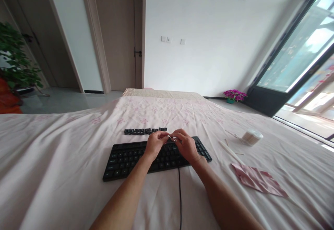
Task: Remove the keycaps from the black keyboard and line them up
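Above the far edge of a black keyboard (122, 156), my two hands meet with their fingertips nearly touching. My left hand (156, 143) is closed in a pinch; what it holds is too small to make out. In the closed fingers of my right hand (185, 145) is a small thin white thing (174, 139), possibly a cotton swab. Just behind the keyboard, several loose black keycaps (142, 131) stand in rows. My hands and forearms hide part of the keys. A black cable (180, 195) runs from the keyboard toward me.
To the right, a clear round tub of cotton swabs (252, 137) lies on the pale pink cloth (65, 160), with a few loose sticks (236, 152) near it. A folded pink cloth piece (258, 179) is closer to me. Doors, a wall and plants surround the bed-like surface.
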